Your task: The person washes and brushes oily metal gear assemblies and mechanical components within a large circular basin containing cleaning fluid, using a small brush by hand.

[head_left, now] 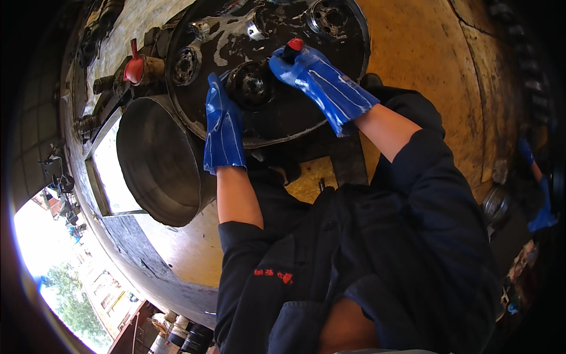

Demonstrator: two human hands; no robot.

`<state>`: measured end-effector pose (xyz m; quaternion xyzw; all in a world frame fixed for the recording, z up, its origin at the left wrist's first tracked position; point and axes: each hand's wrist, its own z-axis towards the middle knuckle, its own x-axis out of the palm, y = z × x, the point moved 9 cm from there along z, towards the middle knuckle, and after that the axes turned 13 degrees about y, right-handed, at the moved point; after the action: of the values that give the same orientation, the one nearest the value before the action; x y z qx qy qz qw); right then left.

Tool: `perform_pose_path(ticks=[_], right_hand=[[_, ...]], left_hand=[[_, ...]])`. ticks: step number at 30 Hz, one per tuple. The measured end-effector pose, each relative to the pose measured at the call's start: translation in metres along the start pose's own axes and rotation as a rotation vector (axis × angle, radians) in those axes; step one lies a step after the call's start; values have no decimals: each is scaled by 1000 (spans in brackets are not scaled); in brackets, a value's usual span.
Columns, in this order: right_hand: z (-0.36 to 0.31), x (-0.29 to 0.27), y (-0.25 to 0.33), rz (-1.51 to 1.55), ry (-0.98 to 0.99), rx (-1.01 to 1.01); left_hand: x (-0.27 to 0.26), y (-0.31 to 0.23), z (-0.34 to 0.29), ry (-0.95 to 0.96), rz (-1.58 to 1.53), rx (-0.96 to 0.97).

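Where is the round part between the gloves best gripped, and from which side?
Grip the round part by its outer edge, probably from the left: that curved edge lies beside the left hand, and the right hand holds a red-tipped tool.

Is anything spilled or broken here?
Maybe! Pale, wet-looking streaks smear the big, dark round pan around the round metal parts, like something messy got splashed. Beside it, the open drum's rim looks wavy instead of smooth, so it might be bent.

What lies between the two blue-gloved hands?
In the head view, a dark, round metal part lies between the left hand and right hand.
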<state>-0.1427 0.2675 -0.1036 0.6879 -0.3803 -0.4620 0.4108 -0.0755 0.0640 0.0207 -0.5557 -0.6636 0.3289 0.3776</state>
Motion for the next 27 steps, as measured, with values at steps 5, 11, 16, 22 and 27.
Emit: perform_pose_path(ticks=[5,11,16,22,27], right_hand=[[-67,42,151,78,424,-644],[-46,21,149,-348,474,-126],[-60,-33,91,159,197,267],[-83,-49,96,-12,158,300],[-5,8,50,1119,372,-184]], left_hand=[[-19,-5,-22,-10,0,5],[5,-10,-10,134,141,73],[-10,-3,-7,-37,55,29],[-19,1,-1,66,76,54],[-5,4,14,124,140,-11]])
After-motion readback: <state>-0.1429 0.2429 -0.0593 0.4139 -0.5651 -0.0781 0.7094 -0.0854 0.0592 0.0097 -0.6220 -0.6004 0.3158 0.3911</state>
